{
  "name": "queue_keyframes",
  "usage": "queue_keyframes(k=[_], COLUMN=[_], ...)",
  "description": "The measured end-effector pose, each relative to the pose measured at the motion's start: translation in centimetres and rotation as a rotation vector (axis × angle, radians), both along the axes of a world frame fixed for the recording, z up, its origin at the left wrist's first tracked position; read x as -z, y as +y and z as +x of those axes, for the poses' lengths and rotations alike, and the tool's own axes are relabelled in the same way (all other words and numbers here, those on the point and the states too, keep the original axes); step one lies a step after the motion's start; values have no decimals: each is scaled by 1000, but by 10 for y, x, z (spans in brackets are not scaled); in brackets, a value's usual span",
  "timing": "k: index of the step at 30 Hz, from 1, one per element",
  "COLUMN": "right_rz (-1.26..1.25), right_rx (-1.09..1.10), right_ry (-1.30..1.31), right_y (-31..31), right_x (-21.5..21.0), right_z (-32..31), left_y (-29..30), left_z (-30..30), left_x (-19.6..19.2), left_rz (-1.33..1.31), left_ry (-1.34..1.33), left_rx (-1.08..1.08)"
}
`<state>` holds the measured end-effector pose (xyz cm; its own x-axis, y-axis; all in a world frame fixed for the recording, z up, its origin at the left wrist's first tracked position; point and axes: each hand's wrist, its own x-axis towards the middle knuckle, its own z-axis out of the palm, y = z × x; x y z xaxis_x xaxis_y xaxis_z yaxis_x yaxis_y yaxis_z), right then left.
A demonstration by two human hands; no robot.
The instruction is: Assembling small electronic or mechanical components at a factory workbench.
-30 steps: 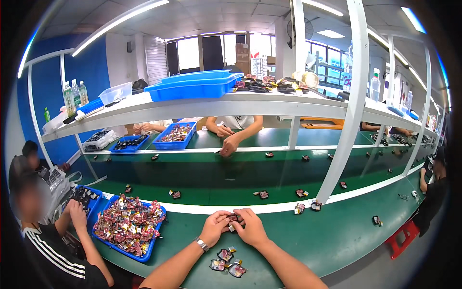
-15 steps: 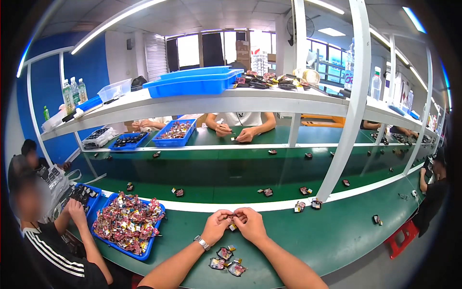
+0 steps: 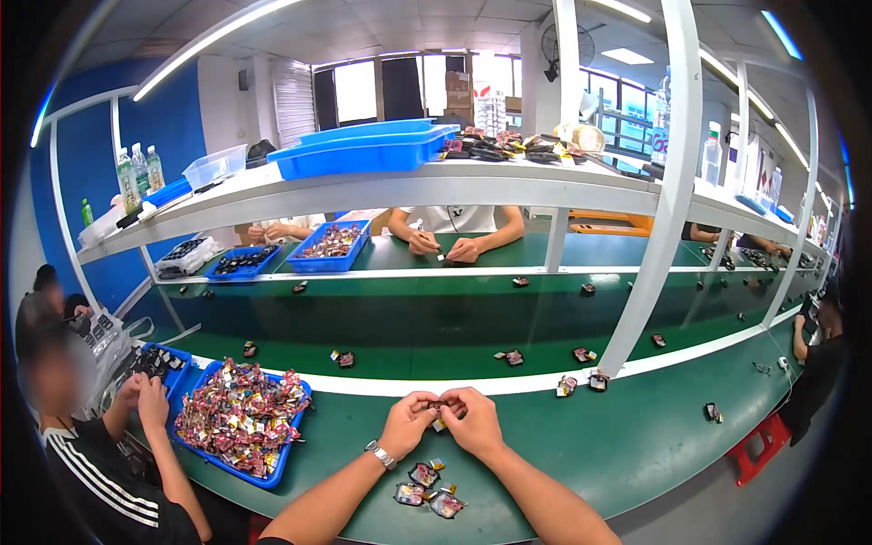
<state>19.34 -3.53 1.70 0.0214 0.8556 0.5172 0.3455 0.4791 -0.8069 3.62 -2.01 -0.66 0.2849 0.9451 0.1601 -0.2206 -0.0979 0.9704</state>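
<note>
My left hand (image 3: 409,427) and my right hand (image 3: 476,425) meet over the green tabletop, fingers closed around a small dark electronic part with a white tab (image 3: 439,424). The fingertips hide most of it. A metal-banded watch (image 3: 381,455) sits on my left wrist. Just nearer than my hands lie three small electronic assemblies (image 3: 423,474), with reddish boards, black edges and yellow-and-white tabs. To the left, a blue bin (image 3: 289,452) holds a heaped pile of similar reddish pieces (image 3: 238,416).
Beyond a white rail, a green conveyor belt (image 3: 427,313) carries scattered pieces. A white post (image 3: 649,209) rises at right, supporting a shelf (image 3: 391,189) with blue trays (image 3: 363,154). A person (image 3: 100,472) sits close at left; another person's hands (image 3: 445,245) work opposite. A red stool (image 3: 761,450) stands at right.
Pieces on the belt have shifted slightly to the right. My hands stay almost in place around the part. The person at left has brought both hands together.
</note>
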Motion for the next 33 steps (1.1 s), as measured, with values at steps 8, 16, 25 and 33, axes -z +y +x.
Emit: queue_keyframes(k=[8,16,25,33], right_rz=[8,10,132,154], right_rx=[-2,-14,-50,-86], right_ry=[-24,-40,-95,-123], right_y=[-1,-3,-8,-10], right_x=[-2,-3,-6,-8], right_z=[0,0,-3,-3], left_y=[-1,1,1,-4], left_z=[0,1,0,2], left_x=[0,3,5,-5], left_rz=[-12,-28,138,120], left_ry=[-39,-9,175,242], left_rx=[7,-27,-145,-156])
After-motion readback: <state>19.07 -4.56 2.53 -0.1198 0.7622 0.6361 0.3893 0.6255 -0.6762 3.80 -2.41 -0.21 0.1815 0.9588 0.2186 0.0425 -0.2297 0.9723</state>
